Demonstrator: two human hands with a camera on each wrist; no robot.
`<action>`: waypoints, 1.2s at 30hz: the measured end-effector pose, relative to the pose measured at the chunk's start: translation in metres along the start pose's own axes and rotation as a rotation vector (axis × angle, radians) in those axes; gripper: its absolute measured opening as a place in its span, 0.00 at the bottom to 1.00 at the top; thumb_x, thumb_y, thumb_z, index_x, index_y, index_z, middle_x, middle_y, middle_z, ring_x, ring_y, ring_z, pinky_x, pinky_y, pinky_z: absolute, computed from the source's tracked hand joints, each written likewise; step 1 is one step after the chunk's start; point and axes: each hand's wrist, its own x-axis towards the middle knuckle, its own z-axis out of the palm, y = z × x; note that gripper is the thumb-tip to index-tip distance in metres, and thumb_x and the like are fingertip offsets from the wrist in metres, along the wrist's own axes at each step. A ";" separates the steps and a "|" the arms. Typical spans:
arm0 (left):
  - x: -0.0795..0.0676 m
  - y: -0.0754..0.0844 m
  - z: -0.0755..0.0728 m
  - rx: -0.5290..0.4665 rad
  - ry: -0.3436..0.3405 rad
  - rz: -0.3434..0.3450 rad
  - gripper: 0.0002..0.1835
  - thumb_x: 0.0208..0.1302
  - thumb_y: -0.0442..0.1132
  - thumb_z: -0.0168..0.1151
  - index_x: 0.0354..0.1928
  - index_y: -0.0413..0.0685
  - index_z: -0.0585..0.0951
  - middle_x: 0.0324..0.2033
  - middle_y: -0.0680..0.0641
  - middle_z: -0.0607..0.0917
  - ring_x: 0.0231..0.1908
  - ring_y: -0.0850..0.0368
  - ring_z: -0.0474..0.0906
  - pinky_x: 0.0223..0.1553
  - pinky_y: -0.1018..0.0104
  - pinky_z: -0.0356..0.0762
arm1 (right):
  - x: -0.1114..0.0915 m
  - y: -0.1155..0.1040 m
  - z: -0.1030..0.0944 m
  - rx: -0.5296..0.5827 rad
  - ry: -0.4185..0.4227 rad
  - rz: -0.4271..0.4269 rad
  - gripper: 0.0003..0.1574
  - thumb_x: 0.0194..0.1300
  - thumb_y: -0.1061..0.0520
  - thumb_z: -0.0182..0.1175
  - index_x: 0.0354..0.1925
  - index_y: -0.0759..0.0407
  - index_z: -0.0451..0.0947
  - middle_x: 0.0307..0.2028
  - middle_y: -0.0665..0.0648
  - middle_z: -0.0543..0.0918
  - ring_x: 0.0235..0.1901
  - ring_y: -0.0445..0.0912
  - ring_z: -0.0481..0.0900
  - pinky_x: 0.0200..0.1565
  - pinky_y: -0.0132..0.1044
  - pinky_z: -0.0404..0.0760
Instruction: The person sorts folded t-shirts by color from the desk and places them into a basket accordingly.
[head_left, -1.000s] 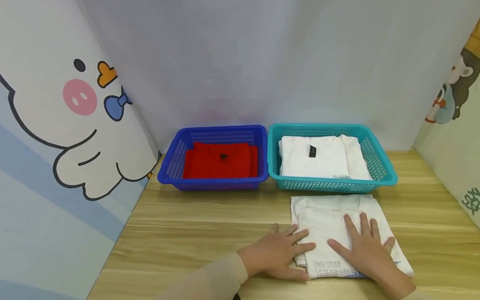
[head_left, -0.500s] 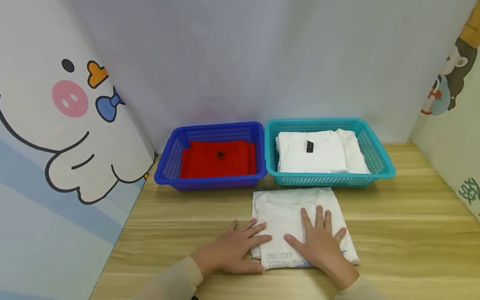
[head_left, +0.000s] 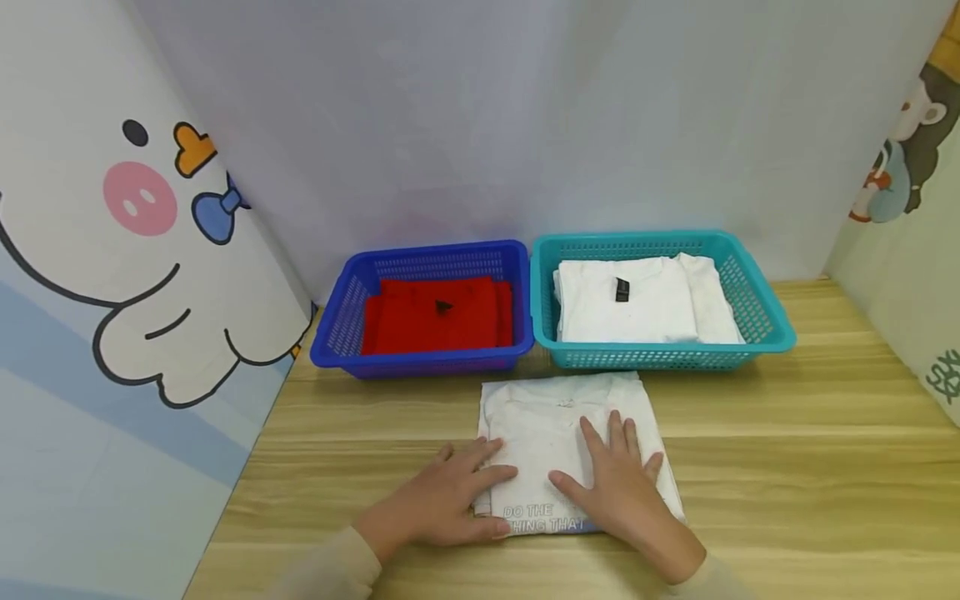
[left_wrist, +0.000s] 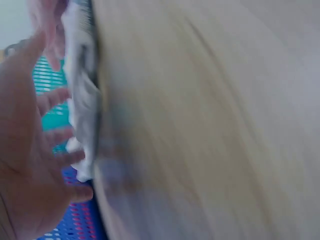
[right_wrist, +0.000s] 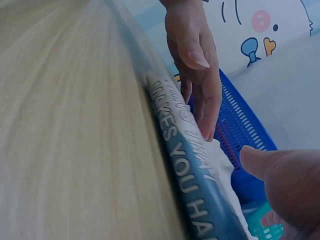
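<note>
A folded white T-shirt (head_left: 536,454) with printed lettering lies flat on the wooden table in front of the two baskets. My left hand (head_left: 438,500) rests along its left edge, fingers spread and fairly straight. On the right part of the shirt lies my right hand (head_left: 618,492), palm down with spread fingers. In the right wrist view, the shirt's near edge shows a blue band with white letters (right_wrist: 182,165). Neither hand curls round the cloth. Parts of the shirt under the hands are hidden.
Behind the shirt, a blue basket (head_left: 423,362) holds folded red clothing (head_left: 438,325). Touching its right side, a teal basket (head_left: 667,357) holds folded white clothing (head_left: 626,312) with a black tag. A pale curtain (head_left: 480,125) hangs behind them, and printed panels flank the table (head_left: 795,467).
Both hands and the folded T-shirt have slid left across the table, from in front of the teal basket to between the two baskets. The baskets stay in place.
</note>
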 end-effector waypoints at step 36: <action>0.042 0.024 0.011 0.033 -0.014 -0.481 0.53 0.53 0.83 0.33 0.76 0.63 0.46 0.73 0.33 0.47 0.71 0.33 0.42 0.66 0.35 0.48 | 0.016 0.093 -0.039 -0.127 -0.096 -0.231 0.60 0.55 0.20 0.52 0.75 0.49 0.53 0.69 0.76 0.52 0.69 0.71 0.46 0.54 0.80 0.43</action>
